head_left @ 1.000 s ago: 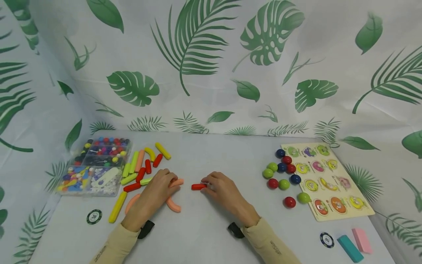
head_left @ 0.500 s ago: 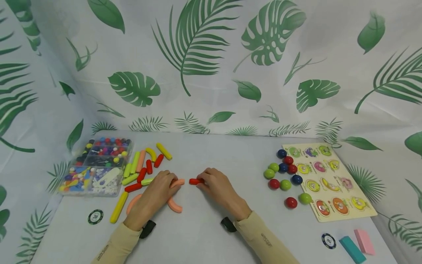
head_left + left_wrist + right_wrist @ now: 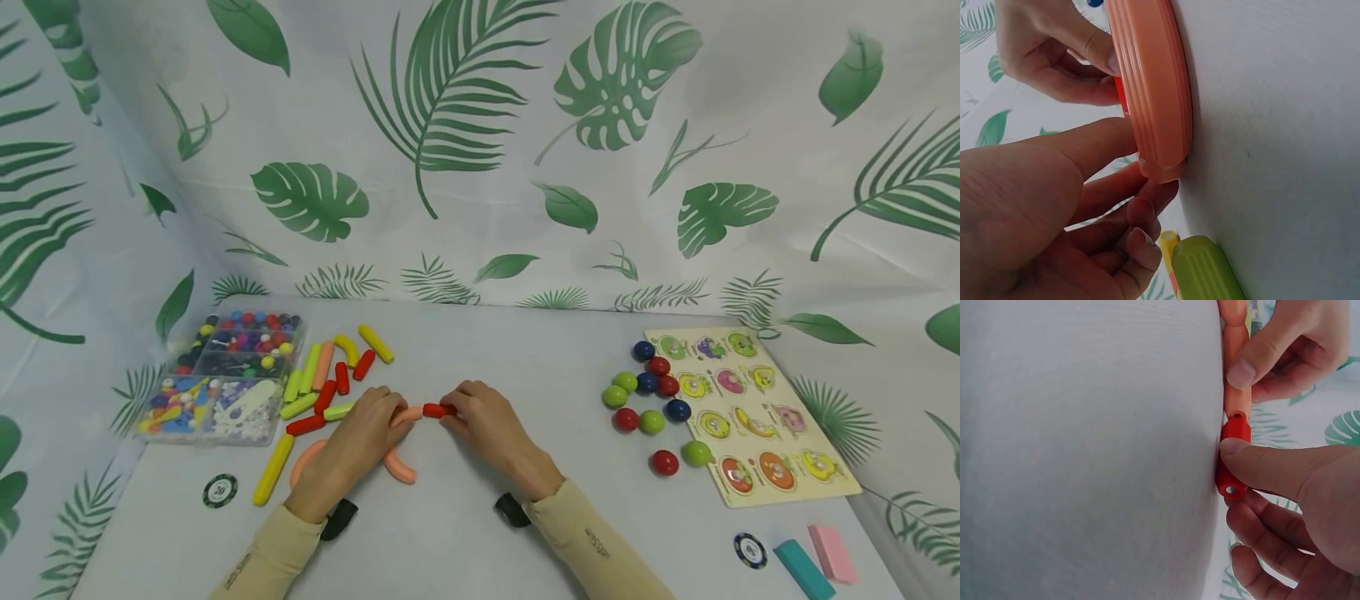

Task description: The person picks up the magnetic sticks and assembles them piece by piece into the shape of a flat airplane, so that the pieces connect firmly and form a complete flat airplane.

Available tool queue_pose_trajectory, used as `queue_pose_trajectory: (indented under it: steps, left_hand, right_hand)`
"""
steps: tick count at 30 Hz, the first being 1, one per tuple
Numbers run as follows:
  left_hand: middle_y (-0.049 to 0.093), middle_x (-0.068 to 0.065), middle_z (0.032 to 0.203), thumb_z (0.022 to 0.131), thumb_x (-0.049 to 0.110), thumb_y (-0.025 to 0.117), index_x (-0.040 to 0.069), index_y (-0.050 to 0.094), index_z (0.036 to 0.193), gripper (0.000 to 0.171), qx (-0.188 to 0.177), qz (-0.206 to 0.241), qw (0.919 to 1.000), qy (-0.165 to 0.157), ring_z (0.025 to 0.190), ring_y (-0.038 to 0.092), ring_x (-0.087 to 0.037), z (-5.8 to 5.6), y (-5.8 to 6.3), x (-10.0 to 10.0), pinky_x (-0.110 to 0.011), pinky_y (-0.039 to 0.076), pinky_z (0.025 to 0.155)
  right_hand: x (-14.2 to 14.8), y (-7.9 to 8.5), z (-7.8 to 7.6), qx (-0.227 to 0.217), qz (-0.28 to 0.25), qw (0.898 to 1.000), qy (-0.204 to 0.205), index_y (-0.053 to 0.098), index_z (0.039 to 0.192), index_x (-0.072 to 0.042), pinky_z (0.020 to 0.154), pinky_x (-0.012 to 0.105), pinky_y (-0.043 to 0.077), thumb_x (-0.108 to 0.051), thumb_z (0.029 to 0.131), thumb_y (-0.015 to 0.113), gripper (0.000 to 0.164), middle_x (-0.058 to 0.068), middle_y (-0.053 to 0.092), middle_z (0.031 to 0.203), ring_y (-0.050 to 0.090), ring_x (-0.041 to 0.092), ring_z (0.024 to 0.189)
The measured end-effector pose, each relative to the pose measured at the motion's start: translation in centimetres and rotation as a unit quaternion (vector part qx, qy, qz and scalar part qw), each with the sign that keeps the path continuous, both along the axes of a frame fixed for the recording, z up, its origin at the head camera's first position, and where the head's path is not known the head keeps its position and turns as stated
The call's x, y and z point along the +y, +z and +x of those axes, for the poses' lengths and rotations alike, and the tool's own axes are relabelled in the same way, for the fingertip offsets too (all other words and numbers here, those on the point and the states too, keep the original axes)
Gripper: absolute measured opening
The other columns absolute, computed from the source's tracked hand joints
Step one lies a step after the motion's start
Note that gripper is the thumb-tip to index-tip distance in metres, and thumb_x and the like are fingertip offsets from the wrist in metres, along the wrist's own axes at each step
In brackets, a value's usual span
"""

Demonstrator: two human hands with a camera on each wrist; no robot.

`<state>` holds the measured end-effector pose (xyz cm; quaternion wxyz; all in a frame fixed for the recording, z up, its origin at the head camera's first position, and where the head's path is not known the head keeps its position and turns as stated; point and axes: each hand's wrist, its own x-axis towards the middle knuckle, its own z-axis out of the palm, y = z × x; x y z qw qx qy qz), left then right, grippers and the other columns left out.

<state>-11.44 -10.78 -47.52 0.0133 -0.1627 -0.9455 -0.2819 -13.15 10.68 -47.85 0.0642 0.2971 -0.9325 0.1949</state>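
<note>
Near the table's middle my left hand (image 3: pixel 358 442) pinches a salmon-orange plastic tube piece (image 3: pixel 1233 353) between thumb and fingers. My right hand (image 3: pixel 489 423) pinches a short red tube piece (image 3: pixel 433 410), with a hole showing in its near end (image 3: pixel 1230 481). In the right wrist view the red piece's far end meets the orange piece's end, in line with it; I cannot tell how far they fit together. Curved orange pieces (image 3: pixel 400 467) show on both sides of the left forearm, and a ribbed one (image 3: pixel 1154 81) fills the left wrist view's centre.
Yellow (image 3: pixel 273 471), green (image 3: pixel 299 406) and red (image 3: pixel 305 425) tube pieces lie left. Behind them stands a divided bead box (image 3: pixel 225 375). On the right are coloured balls (image 3: pixel 626 420), a fruit puzzle board (image 3: pixel 750 417), a chip (image 3: pixel 750 550), and teal (image 3: pixel 805 569) and pink blocks (image 3: pixel 832 553).
My right hand has moved left with the red piece until it meets the orange piece's end. The left hand has stayed nearly in place, holding the orange piece.
</note>
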Motion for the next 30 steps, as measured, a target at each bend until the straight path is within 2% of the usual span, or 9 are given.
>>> queue_pose_trajectory:
  steps: [13, 20, 23, 27, 30]
  left_hand:
    - [0.058, -0.004, 0.081, 0.088, 0.016, 0.080, 0.004, 0.070, 0.090, 0.017, 0.007, 0.007, 0.9999, -0.006, 0.076, 0.047, -0.015, 0.04, 0.09, 0.03, -0.025, 0.044, 0.065]
    - [0.057, -0.003, 0.079, 0.088, 0.017, 0.080, 0.004, 0.069, 0.088, 0.017, 0.015, 0.007, 0.9998, -0.008, 0.076, 0.048, -0.016, 0.04, -0.03, -0.11, -0.026, 0.046, 0.066]
    - [0.057, -0.003, 0.079, 0.088, 0.017, 0.080, 0.005, 0.069, 0.087, 0.016, 0.014, 0.006, 0.9998, -0.009, 0.076, 0.048, -0.016, 0.03, -0.10, -0.15, -0.026, 0.045, 0.066]
    - [0.057, -0.003, 0.078, 0.088, 0.017, 0.080, 0.005, 0.069, 0.087, 0.016, 0.014, 0.007, 0.9998, -0.011, 0.075, 0.048, -0.016, 0.06, -0.06, -0.16, -0.026, 0.045, 0.066]
    - [0.057, -0.003, 0.077, 0.088, 0.017, 0.080, 0.005, 0.070, 0.087, 0.016, 0.014, 0.008, 0.9998, -0.013, 0.074, 0.048, -0.015, 0.10, 0.01, -0.15, -0.026, 0.045, 0.065]
  right_hand:
    - [0.28, 0.29, 0.23, 0.004, 0.004, 1.000, -0.005, 0.075, 0.103, -0.009, 0.074, 0.028, 0.053, -0.018, 0.088, 0.081, 0.018, 0.001, 0.069, 0.094, 0.061, 0.014, 0.083]
    - [0.54, 0.42, 0.29, -0.014, -0.001, 1.000, -0.014, 0.070, 0.101, -0.009, 0.068, 0.024, 0.048, -0.015, 0.088, 0.080, 0.018, 0.000, 0.068, 0.087, 0.055, 0.011, 0.075]
    - [0.64, 0.44, 0.29, -0.008, -0.007, 1.000, -0.014, 0.068, 0.101, -0.009, 0.067, 0.023, 0.048, -0.015, 0.088, 0.079, 0.018, -0.001, 0.067, 0.084, 0.055, 0.010, 0.073]
    - [0.78, 0.43, 0.34, 0.026, -0.014, 1.000, -0.010, 0.068, 0.103, -0.009, 0.071, 0.025, 0.051, -0.015, 0.088, 0.079, 0.019, 0.000, 0.066, 0.089, 0.059, 0.013, 0.081]
    - [0.88, 0.45, 0.42, 0.036, -0.025, 0.999, -0.010, 0.067, 0.102, -0.010, 0.074, 0.027, 0.051, -0.012, 0.087, 0.078, 0.018, 0.001, 0.062, 0.095, 0.058, 0.015, 0.089]
